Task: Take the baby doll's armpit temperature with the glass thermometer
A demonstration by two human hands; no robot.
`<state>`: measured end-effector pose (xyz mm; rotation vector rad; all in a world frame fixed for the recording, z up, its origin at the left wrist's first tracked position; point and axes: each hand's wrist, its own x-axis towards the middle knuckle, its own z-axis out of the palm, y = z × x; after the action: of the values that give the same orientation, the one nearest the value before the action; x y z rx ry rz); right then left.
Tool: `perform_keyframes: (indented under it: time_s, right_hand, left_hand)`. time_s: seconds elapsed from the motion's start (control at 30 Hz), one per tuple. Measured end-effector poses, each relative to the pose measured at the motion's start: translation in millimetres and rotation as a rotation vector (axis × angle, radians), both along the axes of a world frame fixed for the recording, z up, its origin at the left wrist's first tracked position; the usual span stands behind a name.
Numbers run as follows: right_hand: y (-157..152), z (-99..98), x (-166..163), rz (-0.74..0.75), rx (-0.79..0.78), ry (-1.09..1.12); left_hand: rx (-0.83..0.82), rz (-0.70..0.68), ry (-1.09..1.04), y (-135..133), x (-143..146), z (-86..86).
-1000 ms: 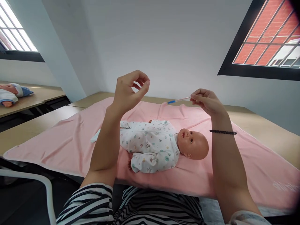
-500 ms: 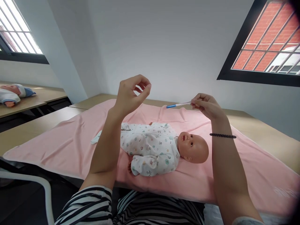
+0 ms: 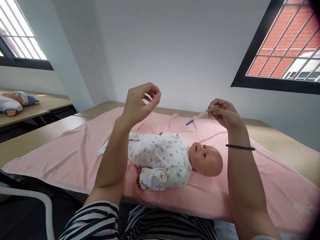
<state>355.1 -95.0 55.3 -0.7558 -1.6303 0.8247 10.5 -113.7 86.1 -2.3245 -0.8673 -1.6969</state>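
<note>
A baby doll (image 3: 175,160) in a white patterned sleepsuit lies on its back on a pink blanket (image 3: 62,156), head to the right. My right hand (image 3: 223,115) is raised above the doll's head and pinches a thin clear stick with a blue tip (image 3: 196,117), tip slanting down-left. My left hand (image 3: 140,101) is raised above the doll's body, fingers curled with thumb and forefinger near each other, nothing visible in them. A small white object (image 3: 102,148) lies on the blanket by the doll's feet, partly behind my left forearm.
The blanket covers a wooden table (image 3: 282,143) against a white wall. Another doll (image 3: 13,100) lies on a second table at the far left. A white chair rail (image 3: 37,200) is at lower left. Windows sit at upper left and upper right.
The stick in my right hand has tilted from nearly level to slanting down, its blue tip lower and nearer my hand. My left hand has stayed raised and barely moved.
</note>
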Motion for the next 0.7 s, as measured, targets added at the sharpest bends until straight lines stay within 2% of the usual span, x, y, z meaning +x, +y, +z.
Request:
perform_keyframes:
  time_s: [0.2, 0.37, 0.47, 0.63, 0.7]
  right_hand:
    - [3.2, -3.2, -7.5, -0.091, -0.043, -0.181]
    - [12.9, -7.5, -5.1, -0.034, -0.046, 0.131]
    - [17.0, -9.8, -1.8, -0.124, -0.067, 0.1]
    - [18.5, -10.7, -1.2, -0.018, 0.0, 0.331]
    - [17.4, -9.7, -2.5, -0.056, -0.01, 0.286]
  left_hand:
    - [-0.031, -0.009, 0.024, -1.2, 0.9, 0.4]
    - [-0.048, -0.019, 0.021, -1.1, -0.5, 0.6]
    - [-0.076, -0.03, 0.045, -0.5, -1.1, 0.1]
    - [-0.107, -0.059, 0.081, -0.5, 0.5, -0.9]
    - [-0.135, -0.069, 0.116, 0.0, 1.7, -1.4]
